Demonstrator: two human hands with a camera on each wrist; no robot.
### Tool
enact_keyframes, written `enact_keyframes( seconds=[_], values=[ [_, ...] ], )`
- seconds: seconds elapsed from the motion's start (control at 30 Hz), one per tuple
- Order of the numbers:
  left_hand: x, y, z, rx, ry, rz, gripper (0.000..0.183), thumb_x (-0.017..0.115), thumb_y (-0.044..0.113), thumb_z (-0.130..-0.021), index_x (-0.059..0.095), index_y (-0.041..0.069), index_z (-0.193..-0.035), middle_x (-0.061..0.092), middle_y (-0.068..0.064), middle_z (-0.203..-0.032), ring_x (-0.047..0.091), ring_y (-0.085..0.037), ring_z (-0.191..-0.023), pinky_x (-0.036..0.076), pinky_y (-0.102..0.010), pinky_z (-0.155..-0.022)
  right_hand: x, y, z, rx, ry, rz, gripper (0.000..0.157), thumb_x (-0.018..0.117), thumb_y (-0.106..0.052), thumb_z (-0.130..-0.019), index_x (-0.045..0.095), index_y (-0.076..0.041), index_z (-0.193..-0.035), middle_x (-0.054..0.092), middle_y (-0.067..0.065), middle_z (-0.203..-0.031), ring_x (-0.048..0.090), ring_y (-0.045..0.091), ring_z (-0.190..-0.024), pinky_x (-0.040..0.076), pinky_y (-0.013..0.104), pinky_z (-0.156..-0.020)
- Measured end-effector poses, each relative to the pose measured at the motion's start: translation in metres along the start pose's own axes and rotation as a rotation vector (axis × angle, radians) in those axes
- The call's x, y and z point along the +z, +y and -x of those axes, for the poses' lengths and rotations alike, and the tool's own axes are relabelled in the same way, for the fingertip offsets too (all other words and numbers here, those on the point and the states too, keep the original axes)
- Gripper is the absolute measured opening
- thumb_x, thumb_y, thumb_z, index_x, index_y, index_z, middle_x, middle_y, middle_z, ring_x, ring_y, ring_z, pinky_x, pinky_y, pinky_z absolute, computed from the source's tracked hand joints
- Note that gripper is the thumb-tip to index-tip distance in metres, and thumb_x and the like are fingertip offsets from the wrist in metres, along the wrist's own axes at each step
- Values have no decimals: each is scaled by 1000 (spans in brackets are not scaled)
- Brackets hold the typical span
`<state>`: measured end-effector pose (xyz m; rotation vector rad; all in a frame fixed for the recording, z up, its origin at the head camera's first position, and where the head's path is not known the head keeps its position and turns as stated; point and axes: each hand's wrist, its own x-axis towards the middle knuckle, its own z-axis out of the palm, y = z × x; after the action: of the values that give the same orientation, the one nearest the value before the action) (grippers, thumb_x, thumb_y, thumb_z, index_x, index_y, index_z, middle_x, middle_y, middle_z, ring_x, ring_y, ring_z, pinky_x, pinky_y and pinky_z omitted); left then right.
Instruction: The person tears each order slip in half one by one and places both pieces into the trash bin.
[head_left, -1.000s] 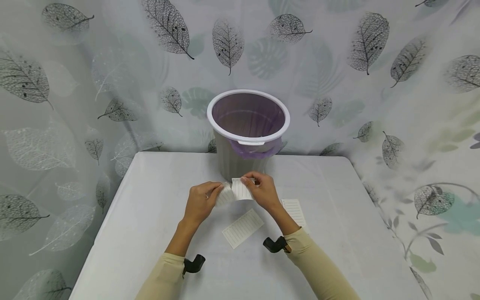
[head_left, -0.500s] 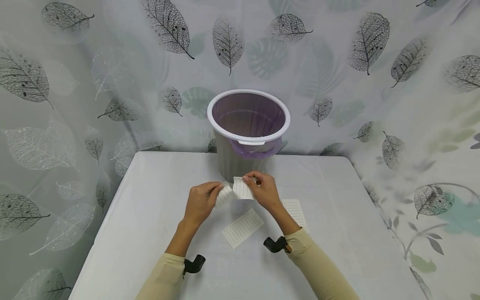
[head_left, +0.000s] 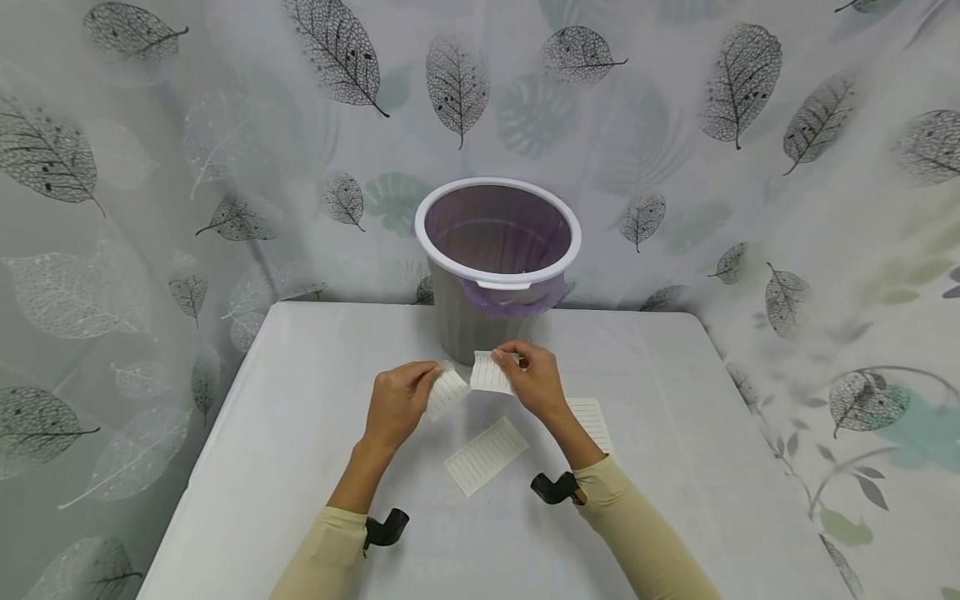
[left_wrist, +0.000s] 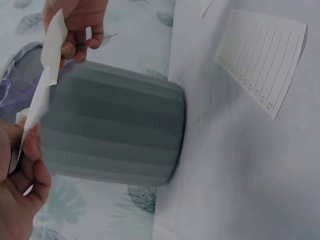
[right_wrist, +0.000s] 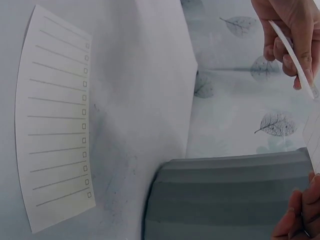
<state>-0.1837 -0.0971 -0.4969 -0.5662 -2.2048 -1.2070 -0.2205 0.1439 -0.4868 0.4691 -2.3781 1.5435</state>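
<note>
My left hand (head_left: 396, 406) pinches a piece of lined paper (head_left: 447, 392) between thumb and fingers. My right hand (head_left: 534, 377) pinches another lined piece (head_left: 491, 372) beside it. A tear gap opens between the two pieces at the top; I cannot tell whether they still join lower down. In the right wrist view the left hand's piece (left_wrist: 31, 120) is hard to see whole, showing edge-on as a thin strip (right_wrist: 291, 55). Below the hands, a lined checklist sheet (head_left: 486, 457) lies flat on the table. A second sheet (head_left: 590, 421) is partly hidden by the right forearm.
A grey ribbed trash bin (head_left: 468, 321) with a white rim (head_left: 501, 280) and purple liner (head_left: 513, 302) stands at the table's far edge, just beyond the hands. Leaf-printed curtains (head_left: 645, 150) enclose the white table (head_left: 300, 450) at back and sides.
The two paper pieces have come further apart, the right one shifting slightly right and up with the right hand. The left hand has drawn slightly left. Sheets and bin have stayed put.
</note>
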Motion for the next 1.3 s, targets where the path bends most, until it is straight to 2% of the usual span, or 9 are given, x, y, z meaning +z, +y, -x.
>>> enact_keyframes(
  seconds=[0.3,0.5,0.6,0.73,0.83,1.0,1.07,1.2,1.3],
  values=[
    [-10,0,-5,-9,56,13,7,75,-1,-95,77,-7,-98,77,-17,-96,76,-28,-85,61,-39,-72,-15,-1,0,28,30,-38,11,75,-11,-98,79,-1,-96,76,11,-95,59,18,-69,45,23,-57],
    [-18,6,-23,26,89,44,9,74,2,-97,78,-5,-100,77,-14,-97,74,-23,-83,60,-37,-71,-26,-19,-5,-33,27,-64,13,73,-8,-99,78,4,-100,74,16,-95,56,19,-67,42,23,-52],
    [-24,13,-39,56,107,52,10,73,4,-98,79,-4,-100,77,-12,-96,72,-19,-78,57,-31,-67,-33,-36,-11,-76,35,-80,10,71,-1,-98,76,8,-99,73,20,-92,54,18,-64,40,22,-51],
    [-33,25,-64,101,135,59,10,74,6,-97,80,-2,-100,77,-10,-93,68,-17,-74,51,-24,-67,-47,-73,-19,-179,69,-74,6,70,8,-96,74,12,-95,71,22,-88,49,15,-65,37,22,-55],
    [-40,37,-87,155,158,72,10,75,7,-96,81,-1,-100,77,-8,-90,68,-18,-74,52,-24,-68,-58,-96,-30,-254,96,-73,4,69,11,-94,72,14,-94,71,23,-86,48,13,-64,37,22,-56],
    [-49,55,-128,243,202,95,12,76,10,-97,82,1,-100,76,-7,-89,69,-19,-75,54,-30,-70,-71,-118,-58,-331,127,-91,5,68,13,-94,71,16,-95,69,27,-85,51,9,-62,40,19,-54],
    [-50,60,-142,250,218,101,13,76,10,-97,82,0,-101,76,-8,-89,67,-19,-74,53,-30,-70,-74,-125,-69,-353,147,-85,5,68,12,-94,71,17,-94,68,28,-84,51,9,-62,40,18,-54],
    [-49,65,-165,219,246,118,13,75,9,-96,82,0,-100,76,-8,-88,65,-17,-72,50,-28,-71,-76,-132,-87,-375,182,-64,7,69,10,-95,72,16,-93,68,28,-83,49,9,-63,38,20,-56],
    [-47,67,-178,196,253,122,13,74,10,-97,82,0,-98,76,-8,-87,64,-17,-70,50,-30,-71,-75,-123,-103,-377,196,-49,9,70,6,-96,73,14,-94,67,25,-78,42,7,-57,33,21,-52]
  ],
)
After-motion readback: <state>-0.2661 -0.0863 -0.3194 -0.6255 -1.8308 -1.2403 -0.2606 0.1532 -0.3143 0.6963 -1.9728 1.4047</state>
